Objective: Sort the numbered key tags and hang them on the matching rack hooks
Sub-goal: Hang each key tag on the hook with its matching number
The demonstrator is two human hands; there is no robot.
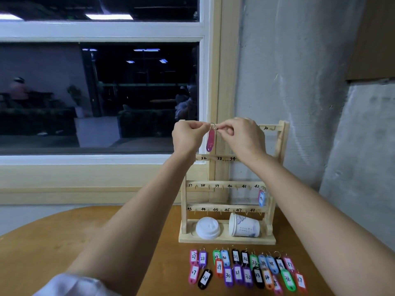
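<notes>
A wooden rack (280, 146) with numbered hook rails stands on the round table. Both hands are raised at its top rail. My left hand (188, 136) and my right hand (241, 135) pinch the metal ring (213, 125) of a magenta key tag (210, 141), which hangs down between them with its number side turned away. The top rail is mostly hidden behind my hands; only "30" shows at its right end. One tag (261, 198) hangs under hook 42. Several coloured numbered tags (245, 270) lie in two rows in front of the rack.
A white cup lid (207, 228) and a paper cup (243, 226) on its side lie on the rack's base. The wooden table (64, 242) extends left. A window (102, 92) and a grey wall (310, 82) stand behind the rack.
</notes>
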